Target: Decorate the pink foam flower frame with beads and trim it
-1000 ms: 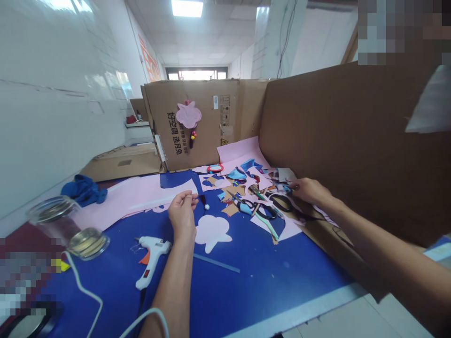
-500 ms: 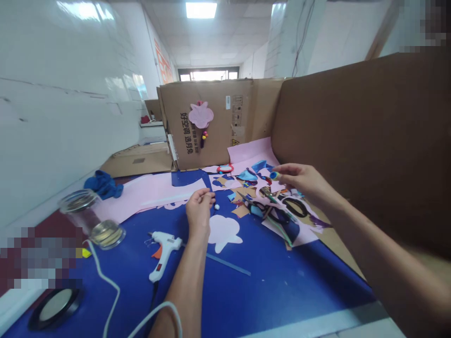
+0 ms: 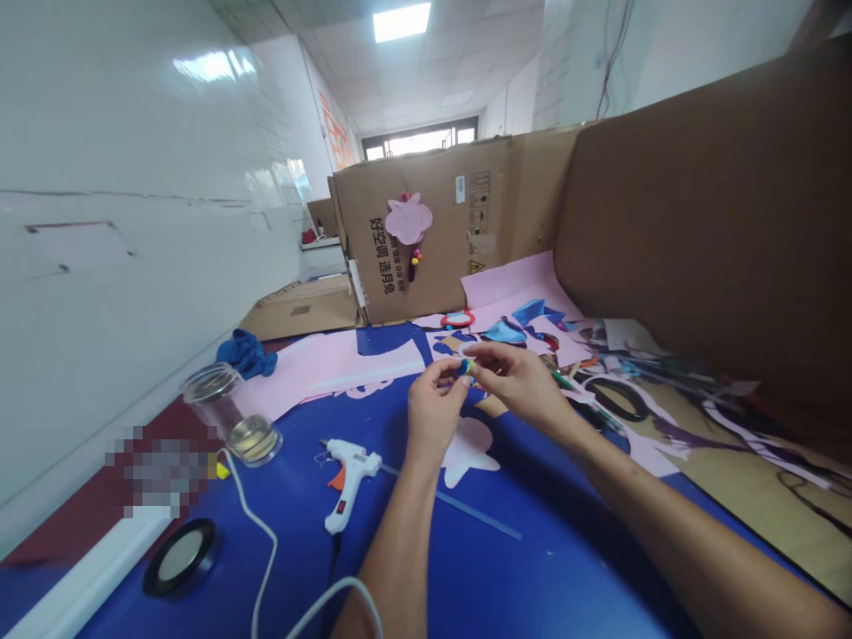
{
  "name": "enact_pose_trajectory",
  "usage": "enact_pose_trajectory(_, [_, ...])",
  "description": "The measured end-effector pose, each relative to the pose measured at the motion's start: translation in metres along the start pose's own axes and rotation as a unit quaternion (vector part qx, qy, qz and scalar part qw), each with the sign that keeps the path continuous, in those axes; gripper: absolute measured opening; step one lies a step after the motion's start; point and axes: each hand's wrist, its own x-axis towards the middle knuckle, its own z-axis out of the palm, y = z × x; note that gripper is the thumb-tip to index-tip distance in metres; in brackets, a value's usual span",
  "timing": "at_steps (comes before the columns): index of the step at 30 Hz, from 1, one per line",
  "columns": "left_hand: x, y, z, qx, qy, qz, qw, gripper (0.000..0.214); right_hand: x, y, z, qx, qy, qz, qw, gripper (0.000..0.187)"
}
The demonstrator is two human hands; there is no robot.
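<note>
Left hand [image 3: 434, 410] and right hand [image 3: 517, 382] fingertips meeting, both pinching small blue-green bead [image 3: 468, 366] between them

Bright ceiling panel [image 3: 401, 21] overhead, glare on white wall [image 3: 133, 133]; wide-angle edge stretch, right side smeared

On our blue desk [image 3: 506, 577] we see a white glue gun [image 3: 346, 475] lying with its white cord [image 3: 266, 568] trailing toward us. To its left stands a clear glass jar [image 3: 216, 399], with a round black lid [image 3: 179, 557] nearer us. A blue cloth [image 3: 248, 353] lies by the wall. Black scissors [image 3: 616, 397] rest among coloured paper scraps on the right, and a pink cutout [image 3: 408, 218] hangs on the cardboard box [image 3: 439, 231] behind.
</note>
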Motion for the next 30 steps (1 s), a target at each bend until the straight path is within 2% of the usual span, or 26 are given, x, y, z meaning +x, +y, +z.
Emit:
enact_pose_trajectory(5, [0.002,-0.007,0.000,-0.039,0.004,-0.025,0.999,0.018,-0.006,-0.003,0.001,0.001,-0.014,-0.010,1.000,0.036])
enact_pose_trajectory(16, [0.003,-0.004,-0.001,-0.173,0.033,-0.174,0.969,0.037,-0.009,-0.001,-0.002,0.028,-0.003,0.003,1.000,0.037])
enact_pose_trajectory(23, [0.003,-0.007,0.000,-0.154,0.033,-0.159,0.975,0.038,-0.009,0.000,-0.006,0.016,-0.013,-0.004,1.000,0.035])
enact_pose_trajectory(30, [0.003,-0.013,0.001,-0.088,0.050,-0.112,0.988,0.032,-0.010,0.013,0.002,-0.002,-0.020,-0.034,0.999,0.025])
